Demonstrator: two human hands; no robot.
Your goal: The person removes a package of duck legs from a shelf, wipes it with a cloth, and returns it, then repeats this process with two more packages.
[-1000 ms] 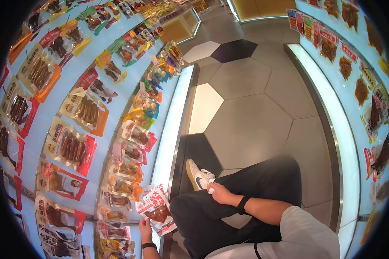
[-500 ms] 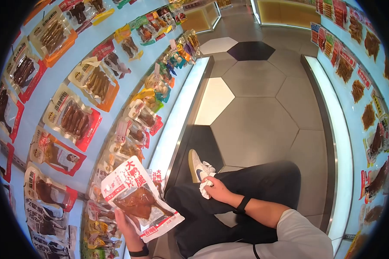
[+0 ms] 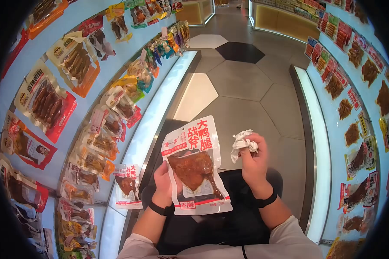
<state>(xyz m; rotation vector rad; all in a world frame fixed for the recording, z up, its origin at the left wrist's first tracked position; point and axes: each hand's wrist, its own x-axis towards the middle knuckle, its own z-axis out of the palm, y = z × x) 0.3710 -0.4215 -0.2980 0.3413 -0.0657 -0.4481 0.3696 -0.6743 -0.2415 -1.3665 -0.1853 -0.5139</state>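
Observation:
A white and red pouch of dark brown meat (image 3: 194,172) is held up in front of my lap, its printed front facing me. My left hand (image 3: 163,183) grips it at its left edge, with some fingers hidden behind the pouch. To the right of the pouch, my right hand (image 3: 254,162) is closed on a crumpled white tissue (image 3: 241,144), not touching the pouch. A similar pouch (image 3: 128,186) hangs at the left, low by the lit ledge.
A left wall display (image 3: 88,103) carries rows of hanging food packets. More packets hang on the right wall display (image 3: 333,112). Lit ledges (image 3: 153,125) edge the tiled floor (image 3: 246,108), and a lit counter (image 3: 281,19) stands at the far end.
The pouch has moved right and up with my left hand and is more upright. My right hand has risen from my leg with the tissue. The view has turned, and my shoe is out of sight.

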